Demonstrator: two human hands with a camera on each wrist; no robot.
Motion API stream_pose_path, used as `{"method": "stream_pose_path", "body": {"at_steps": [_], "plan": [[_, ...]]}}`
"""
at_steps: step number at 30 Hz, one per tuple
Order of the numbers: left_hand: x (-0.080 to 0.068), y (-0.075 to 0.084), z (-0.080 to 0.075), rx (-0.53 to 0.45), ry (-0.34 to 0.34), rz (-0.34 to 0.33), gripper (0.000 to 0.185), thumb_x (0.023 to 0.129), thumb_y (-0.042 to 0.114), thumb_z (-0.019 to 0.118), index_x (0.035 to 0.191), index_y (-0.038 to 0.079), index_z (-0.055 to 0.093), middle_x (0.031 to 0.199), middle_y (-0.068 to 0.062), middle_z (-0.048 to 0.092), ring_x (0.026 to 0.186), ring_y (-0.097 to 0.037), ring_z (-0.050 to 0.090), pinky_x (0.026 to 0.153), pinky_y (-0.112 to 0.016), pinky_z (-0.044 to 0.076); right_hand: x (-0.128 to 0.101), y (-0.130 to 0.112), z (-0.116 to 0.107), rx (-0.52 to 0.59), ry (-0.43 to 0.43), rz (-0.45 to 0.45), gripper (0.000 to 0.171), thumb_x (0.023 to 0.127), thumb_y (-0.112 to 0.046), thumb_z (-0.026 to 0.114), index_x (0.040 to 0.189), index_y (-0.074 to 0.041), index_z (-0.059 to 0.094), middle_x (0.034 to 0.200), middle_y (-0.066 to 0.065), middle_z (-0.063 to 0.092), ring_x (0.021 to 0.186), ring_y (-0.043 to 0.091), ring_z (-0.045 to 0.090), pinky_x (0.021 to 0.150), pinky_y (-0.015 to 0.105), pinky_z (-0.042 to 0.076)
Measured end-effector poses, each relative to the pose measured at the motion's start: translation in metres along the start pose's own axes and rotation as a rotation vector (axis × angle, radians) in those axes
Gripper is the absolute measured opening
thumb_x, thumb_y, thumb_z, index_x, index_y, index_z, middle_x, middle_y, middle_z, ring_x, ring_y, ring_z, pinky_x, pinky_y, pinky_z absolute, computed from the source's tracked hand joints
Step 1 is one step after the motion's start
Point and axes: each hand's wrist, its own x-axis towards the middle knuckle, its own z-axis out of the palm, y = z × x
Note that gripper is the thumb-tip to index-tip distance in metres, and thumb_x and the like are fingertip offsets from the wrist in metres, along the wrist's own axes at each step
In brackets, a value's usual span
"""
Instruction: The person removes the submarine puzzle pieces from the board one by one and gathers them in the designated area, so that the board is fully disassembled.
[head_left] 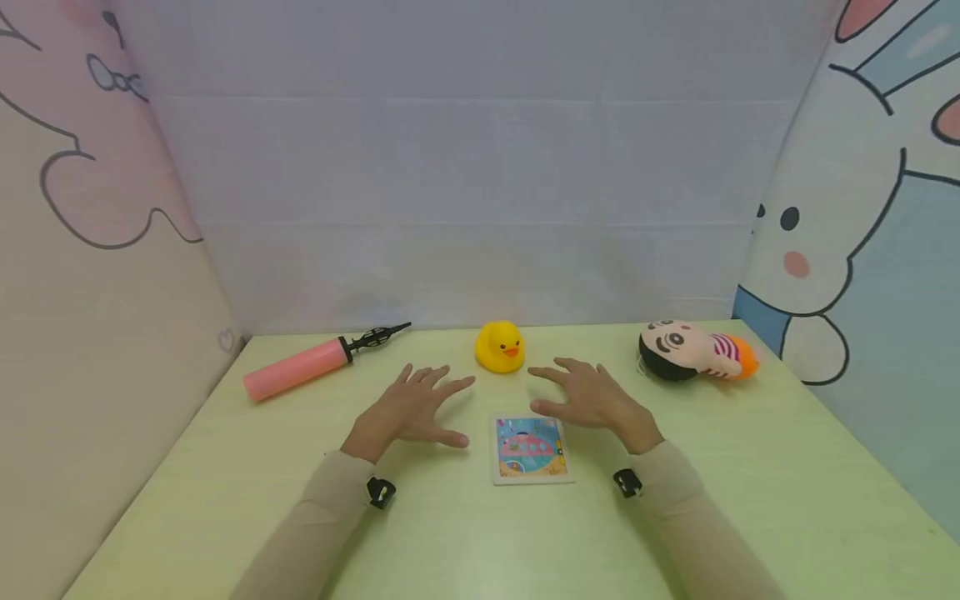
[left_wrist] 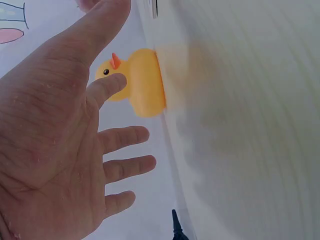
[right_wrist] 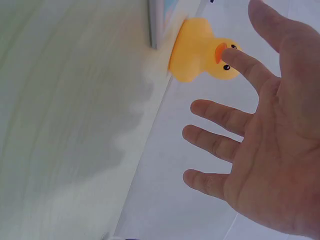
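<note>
a small picture card [head_left: 529, 448] lies flat on the green table [head_left: 787, 467], close to the person, between the two wrists. the left hand [head_left: 411, 410] and the right hand [head_left: 592, 398] are just past the card, fingers spread wide, holding nothing. a yellow duck [head_left: 499, 346] sits a bit beyond the fingertips, in the gap between both hands, not touched. a pink pump [head_left: 300, 367] lies far off to the left of the left hand. a doll [head_left: 693, 351] lies off to the right of the right hand.

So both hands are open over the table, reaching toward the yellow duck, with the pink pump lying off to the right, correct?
Not quite: the pink pump lies to the left, as the head view shows. Both the left hand and right hand are open near the yellow duck.
</note>
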Motion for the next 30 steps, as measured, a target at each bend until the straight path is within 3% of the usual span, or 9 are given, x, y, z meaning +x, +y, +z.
{"method": "stream_pose_path", "body": {"at_steps": [8, 16, 20, 30], "plan": [[0.012, 0.018, 0.008, 0.035, -0.088, -0.015, 0.089, 0.082, 0.076, 0.060, 0.156, 0.032, 0.036, 0.152, -0.014, 0.041, 0.139, -0.039, 0.038, 0.115, -0.061, 0.016, 0.015, -0.015, 0.007, 0.070, -0.135, -0.058, 0.051, 0.095, -0.041, 0.067, 0.139, -0.015, 0.060, 0.134, 0.016, 0.058, 0.121, 0.035, 0.056, 0.099, 0.055, 0.044], [0.013, 0.037, 0.006, 0.082, -0.077, 0.026, 0.086, 0.082, 0.078, 0.058, 0.152, 0.032, 0.042, 0.149, -0.012, 0.044, 0.134, -0.037, 0.044, 0.113, -0.062, 0.023, 0.022, -0.026, 0.010, 0.104, -0.153, -0.161, 0.031, 0.094, -0.027, 0.071, 0.121, -0.013, 0.071, 0.115, 0.013, 0.064, 0.101, 0.027, 0.059, 0.093, 0.048, 0.047], [0.013, 0.044, 0.006, 0.087, -0.071, 0.031, 0.083, 0.084, 0.077, 0.057, 0.150, 0.029, 0.045, 0.146, -0.012, 0.046, 0.131, -0.037, 0.046, 0.111, -0.063, 0.025, 0.024, -0.029, 0.011, 0.112, -0.169, -0.191, 0.024, 0.092, -0.020, 0.074, 0.115, -0.013, 0.072, 0.109, 0.012, 0.062, 0.100, 0.027, 0.059, 0.088, 0.046, 0.049], [0.010, 0.054, 0.007, 0.139, -0.065, 0.021, 0.078, 0.084, 0.074, 0.060, 0.143, 0.026, 0.048, 0.142, -0.015, 0.047, 0.125, -0.039, 0.050, 0.108, -0.060, 0.032, 0.027, -0.032, 0.020, 0.140, -0.235, -0.189, 0.032, 0.086, -0.023, 0.082, 0.116, -0.020, 0.070, 0.103, 0.008, 0.057, 0.098, 0.025, 0.058, 0.082, 0.040, 0.049]]}}
